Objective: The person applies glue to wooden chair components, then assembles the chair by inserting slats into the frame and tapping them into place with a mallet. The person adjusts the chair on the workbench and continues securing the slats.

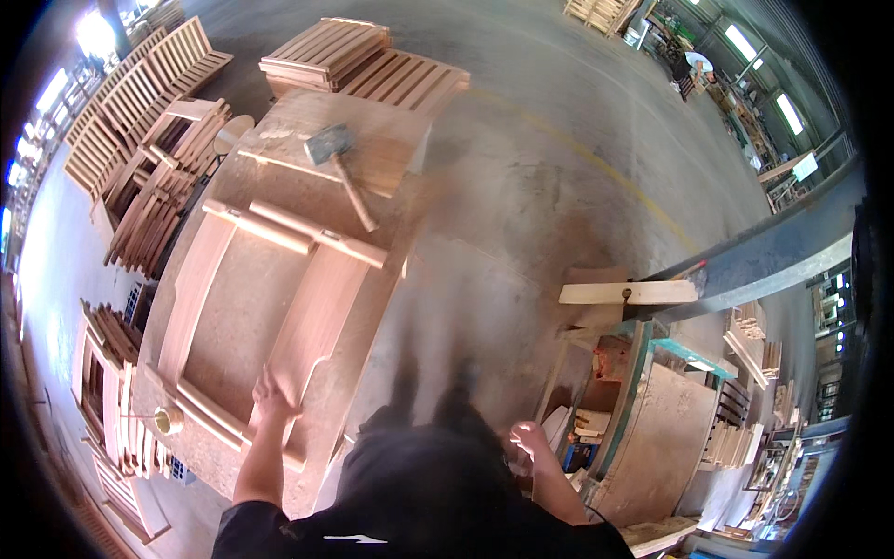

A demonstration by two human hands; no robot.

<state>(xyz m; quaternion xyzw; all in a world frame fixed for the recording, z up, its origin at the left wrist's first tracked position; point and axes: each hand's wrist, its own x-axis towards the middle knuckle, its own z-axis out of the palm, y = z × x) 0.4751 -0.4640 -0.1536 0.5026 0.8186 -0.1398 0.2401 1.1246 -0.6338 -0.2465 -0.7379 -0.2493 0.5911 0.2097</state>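
My left hand (273, 396) lies on the near end of a wide reddish wooden board (321, 303), fingers spread over its surface. A second, narrower board (197, 298) lies to the left, roughly parallel. Wooden rails (321, 233) cross the far ends of both boards, and other rails (212, 415) cross the near ends. A mallet (328, 143) with a dark grey head and wooden handle rests farther up the worktable (247, 317). My right hand (529, 438) is held apart on the right, its fingers curled; whether anything is inside cannot be seen.
A small yellowish round container (168, 421) stands at the table's left edge. Slatted wooden panels (326, 51) are stacked beyond it. More wooden frames (154, 186) stand on the left. On the right are a green-edged bench (661, 429) and a dark beam (773, 261).
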